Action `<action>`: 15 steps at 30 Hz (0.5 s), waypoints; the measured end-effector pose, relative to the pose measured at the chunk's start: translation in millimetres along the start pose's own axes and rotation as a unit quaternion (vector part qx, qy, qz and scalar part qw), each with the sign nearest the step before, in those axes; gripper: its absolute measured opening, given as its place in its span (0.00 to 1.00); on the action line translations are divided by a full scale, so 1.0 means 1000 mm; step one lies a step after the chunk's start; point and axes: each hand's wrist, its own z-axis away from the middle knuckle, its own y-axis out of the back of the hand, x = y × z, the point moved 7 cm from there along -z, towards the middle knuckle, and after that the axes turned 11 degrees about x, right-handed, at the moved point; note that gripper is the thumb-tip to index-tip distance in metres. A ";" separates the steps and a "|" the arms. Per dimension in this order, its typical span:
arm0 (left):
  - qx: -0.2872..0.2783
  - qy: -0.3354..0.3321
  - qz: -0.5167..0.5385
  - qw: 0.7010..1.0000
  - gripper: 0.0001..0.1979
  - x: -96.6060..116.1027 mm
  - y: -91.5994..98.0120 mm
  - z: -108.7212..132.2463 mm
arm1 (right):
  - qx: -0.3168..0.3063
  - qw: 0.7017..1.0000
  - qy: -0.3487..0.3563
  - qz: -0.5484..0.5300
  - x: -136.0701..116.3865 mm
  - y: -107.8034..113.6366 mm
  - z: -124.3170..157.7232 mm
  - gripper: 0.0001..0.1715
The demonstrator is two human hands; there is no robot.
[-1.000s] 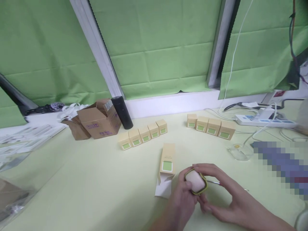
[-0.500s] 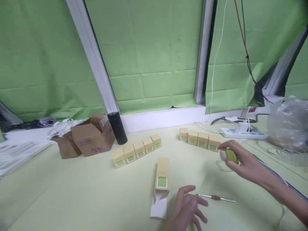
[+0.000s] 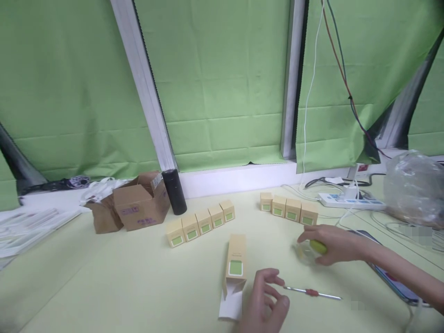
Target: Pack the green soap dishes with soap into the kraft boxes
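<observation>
The right hand (image 3: pixel 342 243) has its fingers clamped on a small rounded yellow-green case (image 3: pixel 318 246), at a clear round plastic dish (image 3: pixel 305 259) on the pale green table (image 3: pixel 138 282). The left hand (image 3: pixel 265 303) is half curled, thumb and index finger apart, just beside a slim silver metal tool with a red middle (image 3: pixel 311 292). Near it lies an oblong tan cardboard box (image 3: pixel 237 249), flap open.

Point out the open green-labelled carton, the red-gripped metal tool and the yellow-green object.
Open green-labelled carton (image 3: pixel 237 254): head view, printed upper face.
Red-gripped metal tool (image 3: pixel 311 292): head view, red grip.
Yellow-green object (image 3: pixel 318 247): head view, its uncovered side.
</observation>
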 end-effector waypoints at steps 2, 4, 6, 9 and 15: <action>0.053 -0.014 -0.101 0.993 0.28 0.003 0.005 -0.001 | -0.032 0.995 0.088 -0.036 -0.030 -0.003 0.000 0.29; 0.070 -0.011 -0.165 0.984 0.38 0.006 0.005 -0.001 | -0.045 0.984 0.154 -0.074 -0.059 -0.005 0.001 0.31; 0.061 -0.007 -0.179 0.982 0.45 0.009 0.002 -0.002 | -0.033 0.973 0.183 -0.138 -0.081 -0.001 0.002 0.30; 0.067 0.025 -0.132 0.989 0.39 0.012 0.005 -0.001 | 0.013 0.951 0.145 -0.273 -0.095 0.010 0.001 0.23; 0.163 0.009 -0.111 0.980 0.29 0.018 0.024 0.003 | 0.057 0.897 -0.026 -0.438 -0.083 0.000 0.004 0.16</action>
